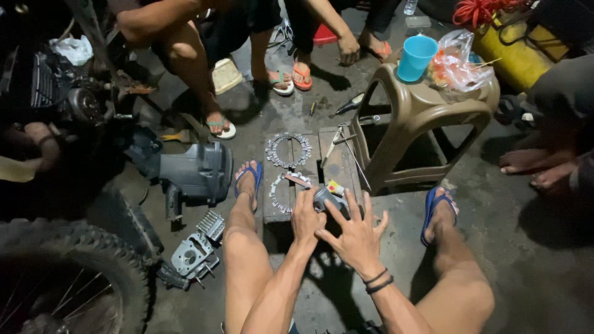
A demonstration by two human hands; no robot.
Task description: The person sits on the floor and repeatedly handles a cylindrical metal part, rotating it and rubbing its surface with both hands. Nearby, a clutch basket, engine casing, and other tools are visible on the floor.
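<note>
Between the person's knees, the left hand (307, 216) grips a small metal part (327, 198) on the wooden board (340, 164); the right hand (356, 232) is spread beside it. Loosely held, it might slip onto the toothed rings (288, 150).

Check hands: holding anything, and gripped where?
Both on a small grey metal part: left hand grips its left side, right hand fingers rest on top. Exact grip hidden.

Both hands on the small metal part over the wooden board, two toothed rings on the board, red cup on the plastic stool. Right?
Not quite: the cup on the plastic stool is blue, not red, as the head view shows. The rest holds: the left hand and right hand are both on the small metal part over the wooden board, with two toothed rings on the board.
</note>
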